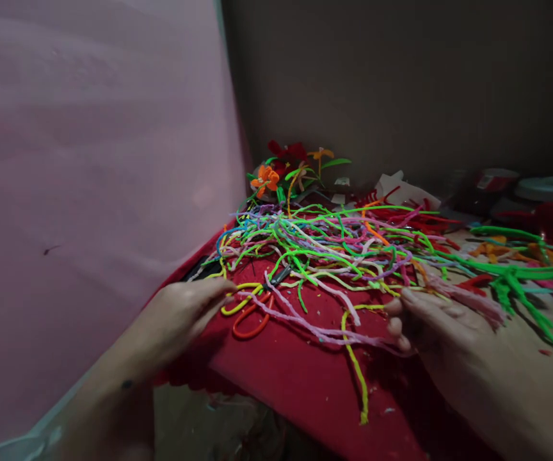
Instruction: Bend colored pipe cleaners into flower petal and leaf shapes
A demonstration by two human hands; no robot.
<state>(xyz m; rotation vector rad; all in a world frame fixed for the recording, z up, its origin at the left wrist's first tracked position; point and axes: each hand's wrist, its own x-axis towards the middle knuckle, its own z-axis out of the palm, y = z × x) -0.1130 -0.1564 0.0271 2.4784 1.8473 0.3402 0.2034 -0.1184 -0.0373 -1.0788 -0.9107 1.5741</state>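
Note:
At the left of the red-covered table, my left hand [187, 310] has its thumb and fingers pinched together. Its fingertips are beside the yellow loop of a pair of scissors [253, 320], which has one yellow and one red handle. An end of the pink pipe cleaners [322, 334] lies close to those fingertips; whether they grip it I cannot tell. On the right, my right hand [430, 320] is closed on the pink pipe cleaners, which run across to its fingers. A bent yellow pipe cleaner [348, 346] meets its fingertips and hangs toward the front.
A tangled heap of coloured pipe cleaners [315, 237] spreads across the table [276, 365]. Behind it stand pipe-cleaner flowers [264, 180]. Green pipe cleaners [521, 288] lie at the right, with a white container [548, 187] farther back. A pale pink wall or sheet [104, 160] borders the left.

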